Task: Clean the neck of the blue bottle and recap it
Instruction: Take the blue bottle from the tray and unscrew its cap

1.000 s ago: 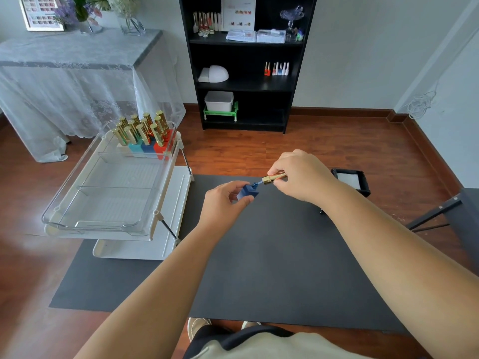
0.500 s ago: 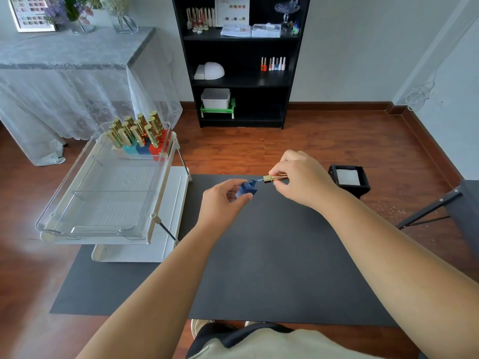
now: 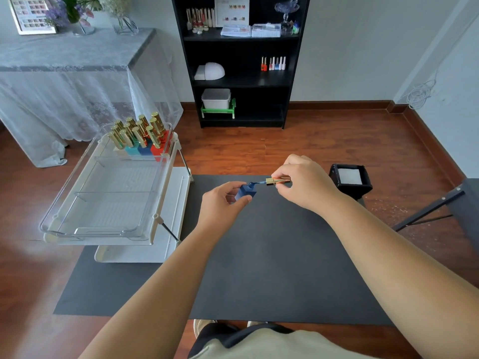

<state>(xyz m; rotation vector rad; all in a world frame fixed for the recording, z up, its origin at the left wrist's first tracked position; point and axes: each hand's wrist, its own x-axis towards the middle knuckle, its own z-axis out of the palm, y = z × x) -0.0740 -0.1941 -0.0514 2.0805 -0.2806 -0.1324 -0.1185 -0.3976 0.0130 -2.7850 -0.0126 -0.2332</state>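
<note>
The blue bottle (image 3: 245, 192) is a small square one, held in the air above the far part of the dark mat (image 3: 272, 255). It is tilted, with its neck pointing up and to the right. The left hand (image 3: 220, 203) has its grip closed on the bottle, the thumb on the near side and the fingers on the far side. Just to the right of the neck is the gold cap (image 3: 277, 180), lying nearly level. A thin blue brush stem (image 3: 260, 182) runs from the cap down to the neck of the bottle, so the cap is off the neck but the brush tip is at the opening. The right hand (image 3: 303, 182) grips the cap between the thumb and the fingertips.

To the left of the mat stands a white rack (image 3: 145, 252) that carries a clear tray (image 3: 103, 200). At the far end of this tray a group of bottles with gold caps (image 3: 138, 137) stands upright, with white, teal, blue and red bodies. To the right of the right hand, on the wooden floor (image 3: 298, 151), is a small black box (image 3: 350, 178) with something white inside. Against the far wall is a black shelf (image 3: 241, 60).
</note>
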